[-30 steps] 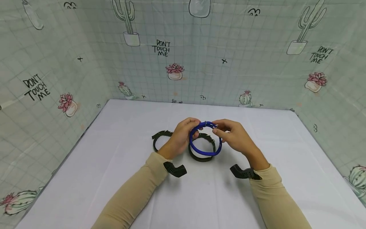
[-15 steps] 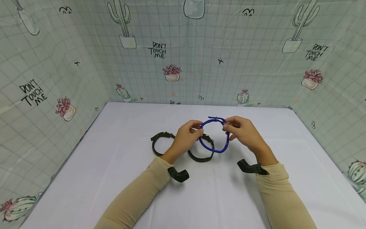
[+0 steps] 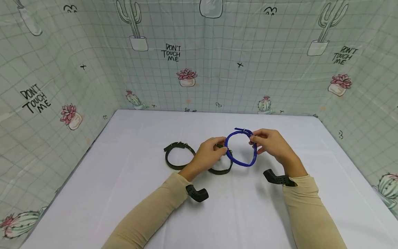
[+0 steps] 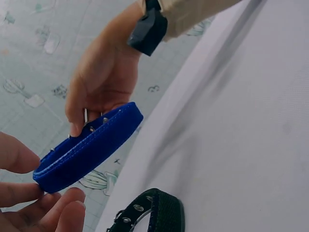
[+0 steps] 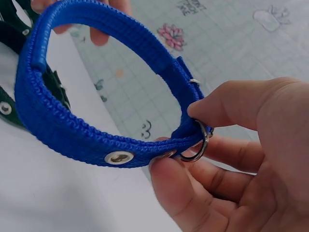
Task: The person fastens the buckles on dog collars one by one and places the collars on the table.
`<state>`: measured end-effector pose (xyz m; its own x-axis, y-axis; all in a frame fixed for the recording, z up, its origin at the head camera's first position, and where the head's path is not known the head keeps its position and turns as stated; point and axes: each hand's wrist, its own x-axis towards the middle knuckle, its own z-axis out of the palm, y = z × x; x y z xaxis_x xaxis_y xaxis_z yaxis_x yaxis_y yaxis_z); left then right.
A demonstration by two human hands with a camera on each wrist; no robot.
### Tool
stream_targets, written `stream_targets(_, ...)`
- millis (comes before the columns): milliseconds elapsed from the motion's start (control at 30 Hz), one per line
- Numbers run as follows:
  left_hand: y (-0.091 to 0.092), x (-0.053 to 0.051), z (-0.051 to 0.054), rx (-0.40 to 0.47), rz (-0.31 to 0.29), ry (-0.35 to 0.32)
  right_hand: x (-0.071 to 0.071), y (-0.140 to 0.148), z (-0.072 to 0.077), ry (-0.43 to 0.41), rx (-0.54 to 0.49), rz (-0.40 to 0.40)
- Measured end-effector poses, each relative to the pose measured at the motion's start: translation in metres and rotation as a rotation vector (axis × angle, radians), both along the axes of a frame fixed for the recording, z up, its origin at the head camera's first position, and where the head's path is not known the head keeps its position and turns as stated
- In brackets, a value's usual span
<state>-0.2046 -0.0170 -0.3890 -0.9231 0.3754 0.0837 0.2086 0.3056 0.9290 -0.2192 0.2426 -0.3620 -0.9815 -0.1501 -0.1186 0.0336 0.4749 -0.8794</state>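
A blue pet collar (image 3: 244, 164), buckled into a loop with metal eyelets and a ring, is held upright above the table between both hands. My left hand (image 3: 209, 153) pinches its left side, thumb above and fingers below in the left wrist view. On the collar's right side, my right hand (image 3: 271, 144) grips the strap close to the metal ring (image 5: 198, 150). Two dark green collars lie on the table. One green collar (image 3: 175, 167) is left of my left hand; the other green collar (image 3: 220, 172) is partly covered by that hand and the blue strap.
A white cloth covers the table (image 3: 149, 138). Behind and beside it hangs a grid-patterned backdrop (image 3: 214, 83) printed with cacti and words. Each wrist carries a black mount, such as the right one (image 3: 276, 178).
Both hands have shifted right with the blue collar, clearing more of the left green collar. The left hand's grip has moved down the side of the loop, and the strap's tail now stands out on top.
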Motion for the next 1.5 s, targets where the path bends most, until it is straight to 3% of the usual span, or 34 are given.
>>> stream_targets(233, 0.008, 0.003, -0.005, 0.014, -0.052, -0.055, -0.001, 0.012, -0.005, -0.038, 0.046, -0.001)
stream_targets(533, 0.015, 0.011, -0.003, 0.0, -0.088, -0.193, -0.001, 0.02, -0.017, -0.059, 0.149, 0.001)
stream_targets(800, 0.014, 0.012, 0.001, -0.021, -0.118, -0.226, -0.003, 0.022, -0.019, -0.089, 0.188, 0.013)
stream_targets(1033, 0.02, 0.011, -0.006, -0.021, -0.165, -0.2, -0.004, 0.031, -0.022, -0.101, 0.225, 0.031)
stream_targets(1333, 0.03, 0.016, -0.014, 0.085, -0.205, -0.261, -0.006, 0.038, -0.03, -0.115, 0.273, 0.02)
stream_targets(1500, 0.032, 0.019, -0.018, 0.108, -0.196, -0.251, -0.007, 0.037, -0.035, -0.099, 0.282, 0.005)
